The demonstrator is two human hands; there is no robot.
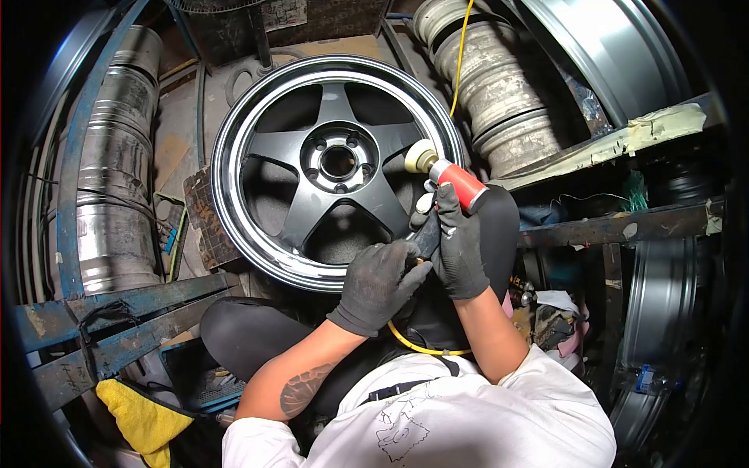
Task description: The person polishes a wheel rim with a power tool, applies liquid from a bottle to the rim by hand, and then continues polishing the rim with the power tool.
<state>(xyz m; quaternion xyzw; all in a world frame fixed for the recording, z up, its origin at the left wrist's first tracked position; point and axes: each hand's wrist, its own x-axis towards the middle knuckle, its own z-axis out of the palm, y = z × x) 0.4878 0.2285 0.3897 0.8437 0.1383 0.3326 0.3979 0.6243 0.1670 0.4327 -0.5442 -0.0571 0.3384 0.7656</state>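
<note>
My right hand (462,253), in a dark grey work glove, is wrapped round the black handle of an air polisher (464,187). The tool has a red body, and its pale yellow round pad (421,156) is over the right rim of a car wheel (300,152). My gloved left hand (379,284) is closed at the lower end of the handle, near where a yellow air hose (421,345) runs down; its exact grip is partly hidden. The wheel has five dark spokes and a shiny lip, and it lies face up in front of my knees.
Stacked bare wheel barrels stand at left (117,179) and right (499,86). Blue metal rails (140,296) frame the left side, and a rack beam (616,232) crosses the right. A yellow cloth (140,417) hangs at lower left beside a blue crate (191,374).
</note>
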